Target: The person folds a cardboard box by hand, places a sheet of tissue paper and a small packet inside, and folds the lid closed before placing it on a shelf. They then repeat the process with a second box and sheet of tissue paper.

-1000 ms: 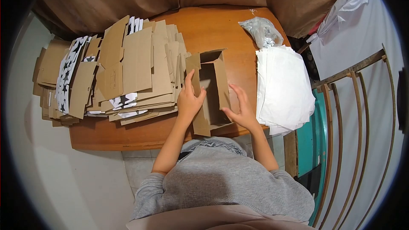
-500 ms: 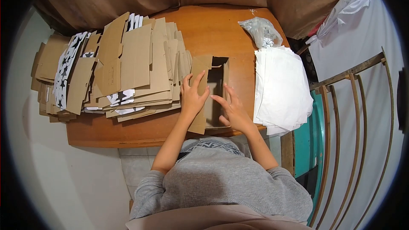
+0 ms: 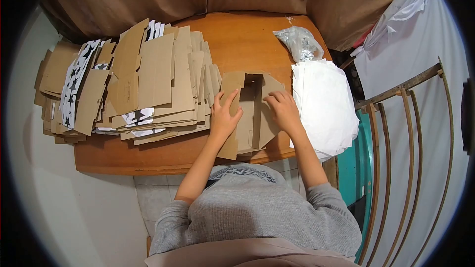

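Note:
A brown cardboard box (image 3: 248,136) lies in front of me with its inside facing up and its side flaps folded outwards. My left hand (image 3: 225,119) rests on the left flap (image 3: 228,147), fingers spread. On the other side, my right hand (image 3: 284,111) lies over the right flap (image 3: 266,127) with bent fingers; its thumb is hard to make out. Neither hand shows a firm grip on the cardboard.
Flattened cardboard pieces (image 3: 156,76) are piled on the left of the wooden table (image 3: 237,34), some with black-star print. A stack of white paper (image 3: 324,104) lies at right, below a clear plastic bag (image 3: 299,43). Wooden slats (image 3: 415,133) stand beyond.
My right hand has moved outwards to the right from the box opening, and the right flap now lies spread out. My left hand stays on the left flap.

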`<act>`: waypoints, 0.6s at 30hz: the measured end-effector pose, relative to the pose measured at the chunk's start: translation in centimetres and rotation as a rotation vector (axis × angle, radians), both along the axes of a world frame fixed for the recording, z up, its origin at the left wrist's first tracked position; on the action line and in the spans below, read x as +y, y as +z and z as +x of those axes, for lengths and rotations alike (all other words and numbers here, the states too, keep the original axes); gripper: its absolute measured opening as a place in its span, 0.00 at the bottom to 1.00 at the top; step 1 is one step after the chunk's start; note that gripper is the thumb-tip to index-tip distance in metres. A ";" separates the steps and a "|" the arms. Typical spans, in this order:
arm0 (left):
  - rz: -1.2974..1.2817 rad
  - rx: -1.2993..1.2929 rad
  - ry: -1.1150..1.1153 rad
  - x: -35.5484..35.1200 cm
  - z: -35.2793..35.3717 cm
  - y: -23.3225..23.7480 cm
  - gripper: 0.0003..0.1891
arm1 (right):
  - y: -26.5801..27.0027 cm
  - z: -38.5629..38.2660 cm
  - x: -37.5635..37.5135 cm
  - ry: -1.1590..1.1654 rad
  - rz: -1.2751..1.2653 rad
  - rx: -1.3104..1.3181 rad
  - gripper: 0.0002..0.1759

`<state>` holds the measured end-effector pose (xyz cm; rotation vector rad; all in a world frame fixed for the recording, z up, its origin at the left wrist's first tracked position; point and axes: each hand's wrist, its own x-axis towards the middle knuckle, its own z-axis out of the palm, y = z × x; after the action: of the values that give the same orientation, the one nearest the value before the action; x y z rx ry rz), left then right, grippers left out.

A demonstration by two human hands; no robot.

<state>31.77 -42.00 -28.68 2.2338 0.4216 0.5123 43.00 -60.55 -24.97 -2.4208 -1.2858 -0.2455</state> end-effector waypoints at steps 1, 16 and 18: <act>-0.013 -0.010 -0.003 0.2 -0.1 -0.2 0.29 | -0.4 1.0 0.8 -0.002 -0.001 0.001 0.14; -0.071 0.045 -0.017 0.5 0.2 -0.1 0.26 | -4.3 2.8 6.2 0.035 -0.136 0.215 0.30; -0.059 0.068 -0.022 0.4 0.6 0.1 0.26 | -4.0 1.4 4.7 0.114 -0.108 0.328 0.27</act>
<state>32.39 -41.65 -28.61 2.2014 0.4416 0.4080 44.36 -55.80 -28.93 -2.3389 -1.3049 0.2493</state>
